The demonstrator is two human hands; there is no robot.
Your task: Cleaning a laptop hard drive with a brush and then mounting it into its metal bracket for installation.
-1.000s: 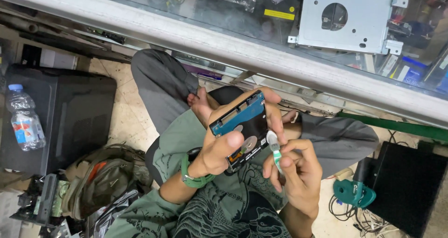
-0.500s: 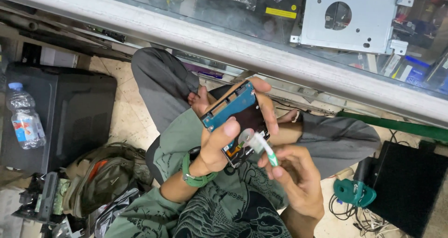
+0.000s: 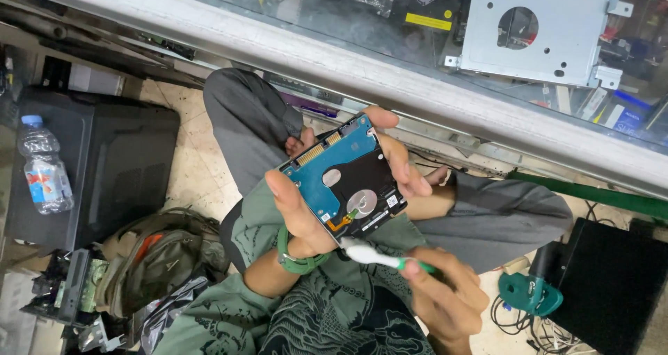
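The left hand [image 3: 313, 216] clasps a small hard drive [image 3: 344, 177] over the lap, circuit board up, fingers wrapped round its edges. The right hand [image 3: 445, 292] pinches a white-and-green tool [image 3: 379, 256], tip at the drive's near edge. It looks like board work; the next move likely wants a steady tip. Beyond, a glass table [image 3: 390, 83] bears a metal bracket [image 3: 536, 31]; a water bottle [image 3: 43, 167] stands left.

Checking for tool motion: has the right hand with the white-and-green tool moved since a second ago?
Yes. The right hand with the tool dropped lower, away from the counter edge.
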